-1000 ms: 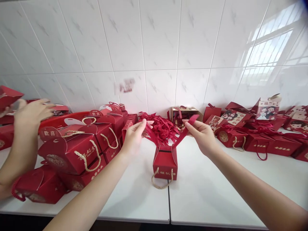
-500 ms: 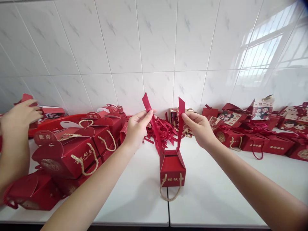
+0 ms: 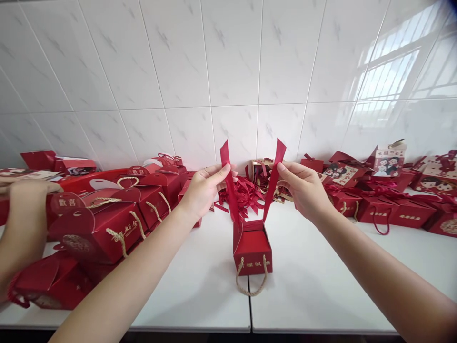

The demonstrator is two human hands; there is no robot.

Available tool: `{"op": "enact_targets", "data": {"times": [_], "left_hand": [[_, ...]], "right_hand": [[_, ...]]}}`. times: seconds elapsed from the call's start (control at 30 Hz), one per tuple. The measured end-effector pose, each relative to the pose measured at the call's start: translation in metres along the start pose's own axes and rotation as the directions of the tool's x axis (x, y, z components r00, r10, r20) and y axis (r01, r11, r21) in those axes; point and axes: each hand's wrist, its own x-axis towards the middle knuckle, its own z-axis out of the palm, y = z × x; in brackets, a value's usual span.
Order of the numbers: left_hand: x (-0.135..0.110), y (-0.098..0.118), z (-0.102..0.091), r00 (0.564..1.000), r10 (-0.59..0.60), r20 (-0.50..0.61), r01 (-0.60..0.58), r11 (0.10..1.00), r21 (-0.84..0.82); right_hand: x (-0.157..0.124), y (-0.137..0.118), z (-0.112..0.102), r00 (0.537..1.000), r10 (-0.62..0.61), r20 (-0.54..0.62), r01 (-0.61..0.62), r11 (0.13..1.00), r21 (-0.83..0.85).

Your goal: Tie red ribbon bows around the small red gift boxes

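two ends of ribbon rose from the small red box [image 3: 252, 247], and as i judge it they called for an equal, gentle upward pull, pinched at matching heights, so that the box sat flat on the desk [image 3: 200, 281] and neither end twisted. too hard a tug on one side could have tipped it.

at the far left, another person's hand [image 3: 26, 190] lay by a pile of red boxes [image 3: 103, 224] with rope handles. your left hand [image 3: 203, 188] came next, arm stretched forward over the desk, wrist raised, palm turned inward. its grip was pressed together, thumb and forefinger pinching the left ribbon end [image 3: 228, 183] below its tip. between your hands the box stood upright, just in front of a heap of loose ribbons [image 3: 244, 193], its rope handle [image 3: 250, 288] hanging toward you. your right hand [image 3: 303, 188] mirrored the left, arm reaching in from the right. its grip pinched the right ribbon end [image 3: 274, 178] the same way, the other fingers curled. that end leaned a little further outward, so the two made a narrow v. more red boxes [image 3: 392, 212] lined the desk at the right, near the tiled wall [image 3: 232, 57].
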Motion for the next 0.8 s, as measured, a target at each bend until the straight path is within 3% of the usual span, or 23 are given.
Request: {"op": "enact_targets", "data": {"times": [0.17, 0.33, 0.53, 0.8], "left_hand": [[0.003, 0.003, 0.001, 0.998, -0.029, 0.048, 0.034, 0.993, -0.110], [-0.004, 0.008, 0.014, 0.987, -0.028, 0.156, 0.021, 0.999, 0.044], [-0.011, 0.008, 0.028, 0.968, -0.137, 0.212, 0.089, 0.971, 0.223], [-0.008, 0.003, 0.024, 0.961, -0.147, 0.233, 0.107, 0.979, 0.173]], "right_hand": [[0.003, -0.004, 0.004, 0.993, 0.120, -0.003, -0.119, 0.983, 0.143], [0.005, -0.003, 0.015, 0.967, 0.249, -0.049, -0.247, 0.968, 0.048], [-0.005, 0.001, 0.024, 0.959, 0.129, 0.251, -0.148, 0.987, 0.060], [-0.009, 0.008, 0.024, 0.948, 0.060, 0.312, -0.085, 0.994, 0.067]]}}
